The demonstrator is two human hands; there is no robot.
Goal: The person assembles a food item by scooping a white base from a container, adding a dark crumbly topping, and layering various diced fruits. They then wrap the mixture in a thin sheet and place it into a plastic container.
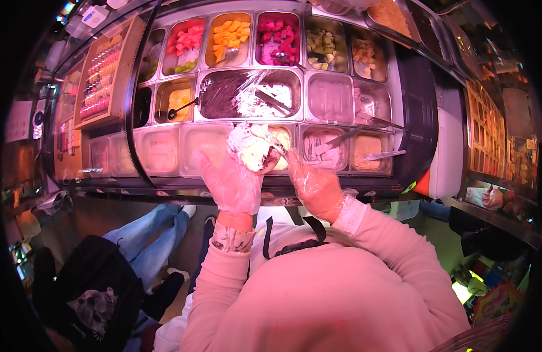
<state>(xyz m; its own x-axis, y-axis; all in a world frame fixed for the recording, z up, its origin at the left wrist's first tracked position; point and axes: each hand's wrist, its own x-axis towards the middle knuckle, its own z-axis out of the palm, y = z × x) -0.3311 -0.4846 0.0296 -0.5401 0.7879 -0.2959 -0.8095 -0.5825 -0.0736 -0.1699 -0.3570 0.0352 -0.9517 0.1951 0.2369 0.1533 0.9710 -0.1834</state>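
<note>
My left hand (231,186), in a clear plastic glove, is turned palm up over the front row of food pans. On its fingers rests a lump of creamy white food with dark bits (253,148). My right hand (315,186), gloved too, is closed at the lump's right side around a thin utensil (281,152); its working end is at the food and its kind is unclear. Behind the lump, a cream-coloured filling shows in a pan, partly hidden. A large pan (224,92) just beyond holds dark and white contents, partly under plastic film.
Farther back are pans of diced pink fruit (189,40), yellow fruit (231,36) and magenta fruit (278,39). Spatulas (383,155) lie across the right-hand pans. A wooden display box (109,73) stands at left. A person in jeans (150,237) is close on my left.
</note>
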